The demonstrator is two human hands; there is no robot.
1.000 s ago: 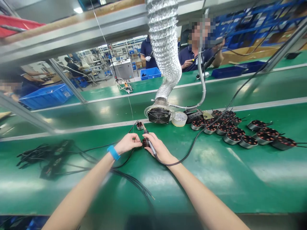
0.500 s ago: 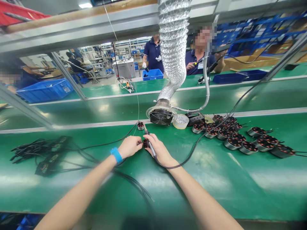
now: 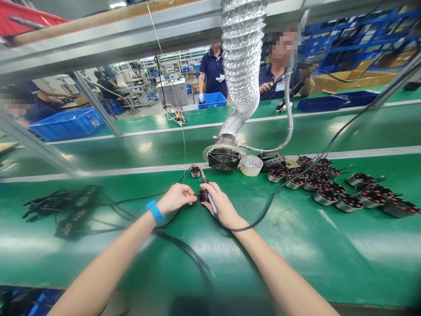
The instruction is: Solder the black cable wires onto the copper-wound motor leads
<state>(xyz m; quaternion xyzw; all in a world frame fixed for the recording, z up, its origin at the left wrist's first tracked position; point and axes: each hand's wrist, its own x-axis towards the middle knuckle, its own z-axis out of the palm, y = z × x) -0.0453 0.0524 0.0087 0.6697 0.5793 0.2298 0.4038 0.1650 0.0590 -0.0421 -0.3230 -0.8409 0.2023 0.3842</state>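
Green worktop [image 3: 289, 245] is stretching beneath both bare hands, which are working close together near its middle. The right hand [image 3: 222, 205] is curling round a slim pen-shaped tool [image 3: 212, 202], its fingers closed on the grip, and the tool's tip is pointing away from the person. Those same fingers are steadying a small dark round part [image 3: 203, 195] just above or on the worktop; which of the two, the view is not showing. The left hand [image 3: 177, 197] is pinching thumb and fingertips together beside that part, its palm nearly closed; whatever is sitting between the fingertips is too small to tell. A blue band [image 3: 155, 211] is circling the left wrist. Just beyond the hands, a silver-rimmed part [image 3: 195, 171] is standing near the tool's tip, and a black fan [image 3: 224, 160] is hanging at the end of a crinkled foil duct [image 3: 245, 61]. Beside the fan, a whitish round container [image 3: 251, 166] is resting next to a black bracket [image 3: 272, 162]. Farther right, many round metal parts [image 3: 325, 195] with copper-coloured coils are lying in a cluster, while a black cord [image 3: 271, 199] is looping from the tool past them. Black cables [image 3: 184, 248] are trailing across the left side. Across the bench, a person in navy [image 3: 212, 72] is standing behind a blue bin [image 3: 212, 100].
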